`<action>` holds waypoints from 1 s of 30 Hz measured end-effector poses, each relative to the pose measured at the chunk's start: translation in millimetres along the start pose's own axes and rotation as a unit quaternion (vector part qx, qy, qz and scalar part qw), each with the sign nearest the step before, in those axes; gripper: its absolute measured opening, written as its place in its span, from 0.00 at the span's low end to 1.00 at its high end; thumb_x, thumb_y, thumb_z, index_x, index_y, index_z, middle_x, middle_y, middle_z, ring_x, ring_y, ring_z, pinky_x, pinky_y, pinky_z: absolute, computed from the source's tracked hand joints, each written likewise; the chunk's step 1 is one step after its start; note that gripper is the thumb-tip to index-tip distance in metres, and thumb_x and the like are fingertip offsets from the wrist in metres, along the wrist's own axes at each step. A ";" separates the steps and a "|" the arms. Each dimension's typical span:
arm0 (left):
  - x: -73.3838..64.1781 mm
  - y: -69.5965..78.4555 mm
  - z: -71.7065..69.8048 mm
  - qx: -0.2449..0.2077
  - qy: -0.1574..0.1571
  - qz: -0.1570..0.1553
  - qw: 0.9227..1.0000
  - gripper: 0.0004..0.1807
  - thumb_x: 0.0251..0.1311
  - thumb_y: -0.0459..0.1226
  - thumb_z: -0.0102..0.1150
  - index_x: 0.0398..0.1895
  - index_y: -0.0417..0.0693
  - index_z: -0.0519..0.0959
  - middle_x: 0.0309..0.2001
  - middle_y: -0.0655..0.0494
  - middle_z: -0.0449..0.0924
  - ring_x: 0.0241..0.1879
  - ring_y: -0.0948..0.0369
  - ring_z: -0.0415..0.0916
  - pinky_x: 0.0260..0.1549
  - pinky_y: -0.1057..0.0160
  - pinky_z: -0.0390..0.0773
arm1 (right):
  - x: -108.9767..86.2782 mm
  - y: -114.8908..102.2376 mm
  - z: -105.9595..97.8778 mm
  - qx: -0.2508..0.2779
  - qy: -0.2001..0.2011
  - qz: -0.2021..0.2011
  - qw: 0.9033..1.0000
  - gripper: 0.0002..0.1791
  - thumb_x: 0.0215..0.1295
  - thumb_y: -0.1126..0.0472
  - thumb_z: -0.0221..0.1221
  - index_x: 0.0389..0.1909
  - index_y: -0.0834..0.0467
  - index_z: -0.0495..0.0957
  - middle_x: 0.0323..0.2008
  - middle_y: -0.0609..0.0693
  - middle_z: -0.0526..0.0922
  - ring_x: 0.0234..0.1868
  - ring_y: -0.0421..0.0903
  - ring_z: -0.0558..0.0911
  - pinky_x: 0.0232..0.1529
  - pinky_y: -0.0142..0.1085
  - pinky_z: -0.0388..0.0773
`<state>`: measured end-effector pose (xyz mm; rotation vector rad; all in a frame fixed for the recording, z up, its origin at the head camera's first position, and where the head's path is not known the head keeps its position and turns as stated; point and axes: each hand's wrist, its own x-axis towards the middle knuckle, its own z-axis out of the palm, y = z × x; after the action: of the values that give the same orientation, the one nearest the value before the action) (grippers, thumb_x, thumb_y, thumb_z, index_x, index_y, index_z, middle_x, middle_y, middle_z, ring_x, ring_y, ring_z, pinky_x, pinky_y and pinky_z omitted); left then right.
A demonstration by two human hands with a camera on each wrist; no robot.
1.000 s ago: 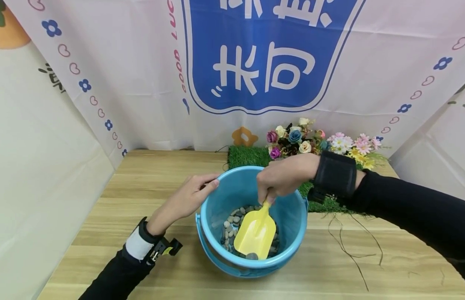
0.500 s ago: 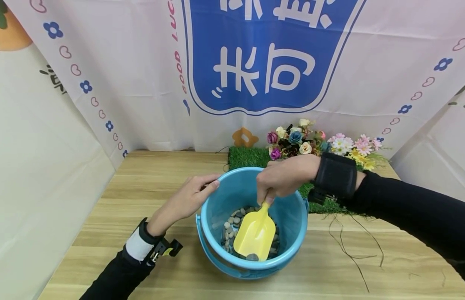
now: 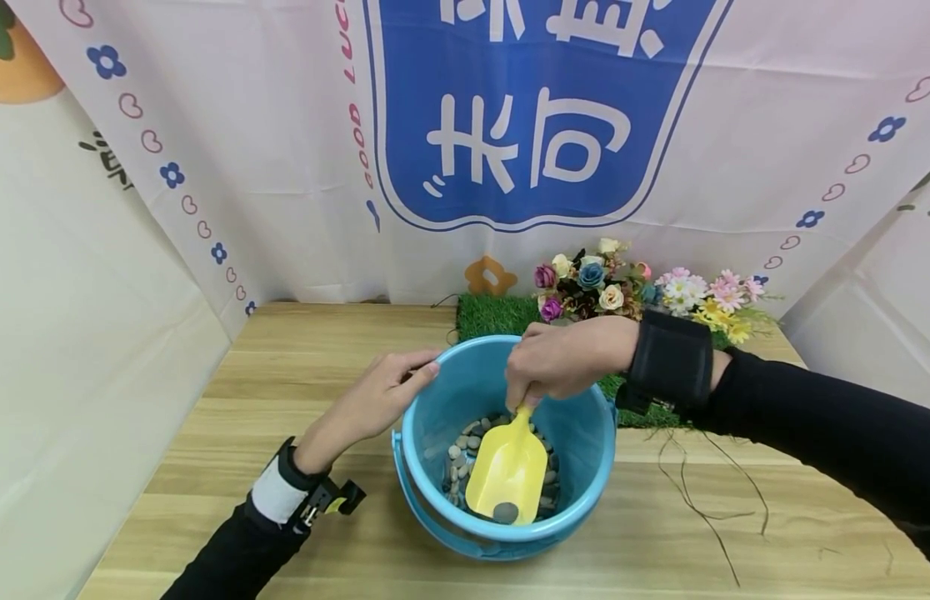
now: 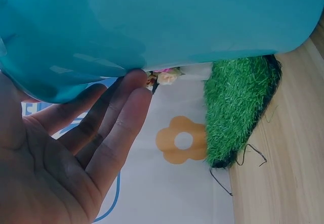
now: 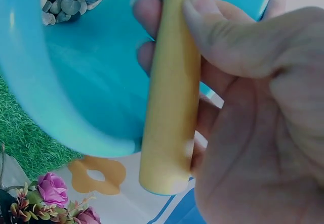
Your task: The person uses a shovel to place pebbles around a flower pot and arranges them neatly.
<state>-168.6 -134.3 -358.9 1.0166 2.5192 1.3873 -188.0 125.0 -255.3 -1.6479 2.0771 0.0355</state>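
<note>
A blue bucket [image 3: 607, 467] with pebbles [image 3: 460, 454] in its bottom stands on the wooden table. My left hand [image 3: 367, 396] holds its left rim, the thumb over the edge and the fingers against the outer wall. Those fingers [image 4: 121, 128] show up close in the left wrist view. My right hand [image 3: 558, 362] grips the handle of a yellow toy shovel [image 3: 507, 467], whose blade slants down inside the bucket. One dark, flat pebble [image 3: 506, 512] lies at the blade's front end. In the right wrist view, thumb and fingers wrap the shovel's thick handle [image 5: 172, 102].
Behind the bucket lies a mat of artificial grass [image 3: 495, 312]. Artificial flowers [image 3: 592, 279] stand at the back right. Loose dark threads [image 3: 686, 492] lie on the table [image 3: 285, 358] at the right. The bucket's handle [image 3: 435, 525] hangs down in front. A printed cloth [image 3: 307, 208] hangs behind.
My right hand and the shovel have shifted slightly left, and the blade's front end has dipped a little. The dark pebble now lies farther onto the blade. My left hand stays put.
</note>
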 end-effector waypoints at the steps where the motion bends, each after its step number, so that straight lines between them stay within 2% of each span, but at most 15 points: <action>1: -0.1 0.0 0.0 0.001 0.000 0.000 1.000 0.20 0.72 0.45 0.38 0.61 0.52 0.69 0.47 0.54 0.79 0.36 0.67 0.79 0.30 0.66 0.80 | 0.5 -0.2 0.3 -0.003 0.002 0.000 1.000 0.11 0.65 0.58 0.54 0.23 0.43 0.75 0.20 0.34 0.68 0.27 0.36 0.66 0.46 0.41 0.62; 7: -0.4 0.2 0.5 -0.002 -0.002 -0.003 1.000 0.20 0.72 0.45 0.37 0.62 0.52 0.69 0.47 0.54 0.78 0.36 0.66 0.79 0.31 0.66 0.80 | 0.1 0.6 0.0 -0.001 0.006 -0.001 1.000 0.10 0.65 0.58 0.54 0.27 0.41 0.78 0.23 0.31 0.71 0.29 0.35 0.67 0.45 0.41 0.62; 14: -0.9 1.4 0.2 -0.005 0.002 -0.007 1.000 0.20 0.72 0.46 0.38 0.61 0.52 0.69 0.47 0.54 0.79 0.36 0.66 0.79 0.30 0.66 0.80 | -6.7 4.3 0.2 0.025 0.010 -0.022 0.999 0.11 0.66 0.59 0.53 0.27 0.42 0.77 0.24 0.33 0.72 0.26 0.36 0.65 0.39 0.40 0.62; 18: -0.6 1.6 0.5 -0.002 0.003 -0.010 1.000 0.20 0.71 0.47 0.39 0.61 0.52 0.70 0.47 0.55 0.79 0.36 0.66 0.79 0.30 0.65 0.81 | -14.0 6.0 0.7 0.051 0.008 -0.007 0.999 0.10 0.66 0.59 0.53 0.34 0.41 0.81 0.32 0.29 0.76 0.29 0.33 0.69 0.40 0.39 0.63; 20: -0.4 1.4 0.6 -0.003 0.003 -0.011 1.000 0.20 0.71 0.47 0.39 0.61 0.52 0.70 0.46 0.55 0.79 0.35 0.66 0.79 0.30 0.65 0.81 | -18.2 6.9 1.2 0.058 0.007 -0.002 0.998 0.10 0.66 0.59 0.53 0.34 0.41 0.80 0.32 0.29 0.77 0.29 0.33 0.69 0.40 0.38 0.63; 23: 0.0 0.5 0.7 -0.002 0.003 -0.011 1.000 0.20 0.71 0.47 0.39 0.61 0.52 0.70 0.46 0.55 0.79 0.35 0.66 0.79 0.30 0.65 0.81 | -24.9 7.5 1.4 0.063 0.009 0.000 0.998 0.10 0.66 0.59 0.53 0.31 0.39 0.78 0.28 0.29 0.75 0.27 0.34 0.67 0.38 0.39 0.62; 26: 0.1 -0.3 1.0 0.001 0.004 -0.010 1.000 0.20 0.71 0.47 0.38 0.60 0.52 0.70 0.45 0.55 0.79 0.35 0.66 0.79 0.29 0.65 0.81 | -30.1 6.9 2.0 0.082 0.011 -0.001 0.997 0.12 0.67 0.59 0.52 0.24 0.42 0.74 0.21 0.33 0.67 0.24 0.35 0.62 0.34 0.37 0.60; 30: 0.2 -0.4 1.0 0.003 0.004 -0.008 1.000 0.20 0.71 0.47 0.38 0.60 0.52 0.70 0.45 0.55 0.80 0.34 0.66 0.79 0.29 0.65 0.81 | -35.9 6.2 3.6 0.109 0.018 -0.001 0.994 0.14 0.68 0.59 0.52 0.20 0.50 0.68 0.19 0.41 0.60 0.22 0.37 0.57 0.30 0.34 0.57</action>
<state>-168.6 -133.6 -359.7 0.9904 2.5337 1.3831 -186.8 160.5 -246.4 -1.5280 2.0250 -0.2167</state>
